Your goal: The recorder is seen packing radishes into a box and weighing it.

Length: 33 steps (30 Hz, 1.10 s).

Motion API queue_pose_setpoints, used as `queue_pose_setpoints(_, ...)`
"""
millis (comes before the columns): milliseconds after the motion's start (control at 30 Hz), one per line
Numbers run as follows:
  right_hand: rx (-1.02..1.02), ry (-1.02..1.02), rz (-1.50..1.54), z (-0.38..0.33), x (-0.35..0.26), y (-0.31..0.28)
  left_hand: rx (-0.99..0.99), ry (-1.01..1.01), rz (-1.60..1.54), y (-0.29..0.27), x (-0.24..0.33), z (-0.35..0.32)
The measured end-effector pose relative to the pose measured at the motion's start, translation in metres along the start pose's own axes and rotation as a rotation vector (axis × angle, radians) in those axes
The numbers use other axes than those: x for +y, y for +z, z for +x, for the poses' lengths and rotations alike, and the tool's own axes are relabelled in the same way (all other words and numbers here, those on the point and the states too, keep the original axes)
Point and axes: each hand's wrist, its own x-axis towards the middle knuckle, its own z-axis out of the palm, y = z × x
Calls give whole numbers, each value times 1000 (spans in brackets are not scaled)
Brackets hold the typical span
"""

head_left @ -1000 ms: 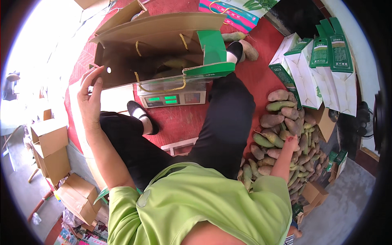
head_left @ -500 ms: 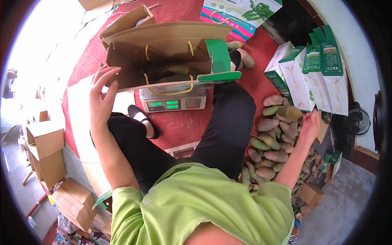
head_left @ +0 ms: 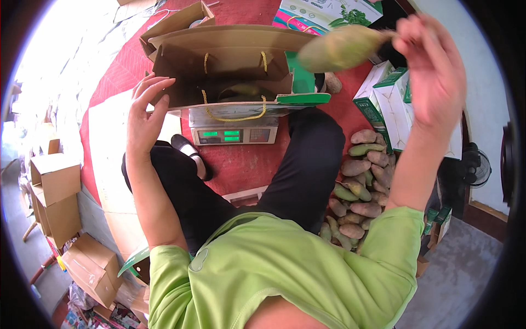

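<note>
An open cardboard carton (head_left: 181, 98) with a brown inside, yellow cord handles and green end flaps sits on a digital scale (head_left: 233, 135). Inside it lies a greenish fruit (head_left: 244, 92), mostly in shadow. At the carton's left end rests my left hand (head_left: 147, 107), its fingers spread over the edge and the thumb apart. My right hand (head_left: 433, 66) is raised at the upper right, pinching a plump, elongated greenish-brown fruit (head_left: 345, 48) by its thin stem. The fruit is blurred and hangs above the carton's right end.
A heap of green and pinkish-brown fruits (head_left: 366, 186) lies by my right leg. White-and-green cartons (head_left: 392, 107) stand behind it, near a small black fan (head_left: 476, 164). A printed box (head_left: 329, 13) is at the far side. Brown cartons (head_left: 57, 192) stand on the left.
My right hand has risen from above the heap, carrying the fruit up and toward the carton's right end. My left hand stays at the carton's left end.
</note>
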Motion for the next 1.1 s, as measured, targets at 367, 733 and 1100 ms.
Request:
queue_pose_setpoints(367,-180,188,-326,25,118,107,1,11,3,-1,-4,-2)
queue_pose_setpoints(733,-261,307,-379,6,106,78,132,-7,-115,7,-14,1)
queue_pose_setpoints(1100,301,729,-653,-162,165,-150,293,-110,-48,5,-18,-3)
